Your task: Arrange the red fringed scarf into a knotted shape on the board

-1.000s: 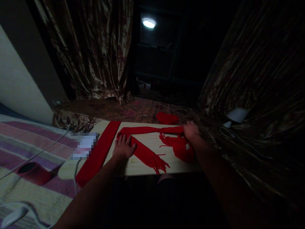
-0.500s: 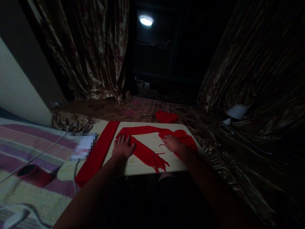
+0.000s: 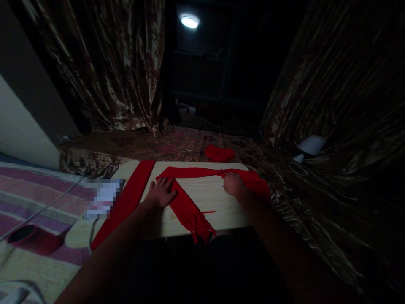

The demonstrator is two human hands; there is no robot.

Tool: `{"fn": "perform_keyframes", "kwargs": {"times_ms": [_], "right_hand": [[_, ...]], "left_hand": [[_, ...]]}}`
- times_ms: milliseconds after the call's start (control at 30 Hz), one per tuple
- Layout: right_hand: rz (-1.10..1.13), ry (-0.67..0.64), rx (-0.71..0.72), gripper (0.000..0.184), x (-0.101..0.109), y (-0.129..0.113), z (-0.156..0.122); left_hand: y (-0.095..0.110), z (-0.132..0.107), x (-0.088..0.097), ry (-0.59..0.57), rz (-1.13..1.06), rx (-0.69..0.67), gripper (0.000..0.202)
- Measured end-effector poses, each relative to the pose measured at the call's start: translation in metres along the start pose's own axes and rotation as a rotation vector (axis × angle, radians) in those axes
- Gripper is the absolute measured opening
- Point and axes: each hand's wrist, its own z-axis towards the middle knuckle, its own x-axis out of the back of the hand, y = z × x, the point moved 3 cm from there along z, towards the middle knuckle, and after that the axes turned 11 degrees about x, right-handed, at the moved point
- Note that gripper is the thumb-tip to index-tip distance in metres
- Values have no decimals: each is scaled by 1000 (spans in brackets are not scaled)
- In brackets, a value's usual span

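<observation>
A red scarf point(image 3: 188, 209) lies bent on a pale wooden board point(image 3: 209, 192), one fringed end hanging toward me at the front edge. My left hand point(image 3: 160, 193) presses down with its fingers spread, at the scarf's left bend. Toward the right side, my right hand point(image 3: 233, 184) is curled closed on the scarf's other part, near the far edge of the board; its fingertips are hidden. More red cloth bunches beyond that wrist. A wide red strip point(image 3: 134, 188) crosses the board's left side.
A red heart-shaped object point(image 3: 220, 153) sits past the board's far edge. To the left are a blurred white item point(image 3: 103, 198), a cable and a red cylindrical container point(image 3: 34, 240) on a striped bedcover. A small white lamp point(image 3: 311, 145) stands at right.
My right hand has moved slightly right and away from me, its fingers now curled, drawing the scarf straighter along the far side. My left hand stays on the bend.
</observation>
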Motion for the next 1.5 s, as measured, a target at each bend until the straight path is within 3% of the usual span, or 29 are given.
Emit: {"fn": "perform_keyframes", "kwargs": {"times_ms": [100,267,400,567,667,767,900,1033,1367,1500], "right_hand": [[9,52,126,38,4,-21,10],[-38,-22,191,53,-1,-37,26],[-54,-29,99,53,-2,-27,44],[-92,178,46,41,23,-10,61],[-102,227,86,39,38,-4,63],[-115,213,143,38,45,2,60],[-162,99,159,36,43,16,54],[-159,87,70,39,45,31,48],[-63,256,-255,38,57,53,42],[9,391,-355,39,56,64,37]], "left_hand": [[0,-2,-1,22,-6,9,76],[0,-5,0,10,-18,8,78],[0,-5,1,9,-42,24,78],[-1,-4,3,1,-78,39,82],[-1,-3,4,-4,-91,45,83],[-1,-2,3,1,-92,47,84],[-1,-2,2,16,-85,46,82],[-1,-2,4,12,-99,45,84],[0,-2,3,26,-68,34,83],[1,-3,4,15,-58,30,81]]}}
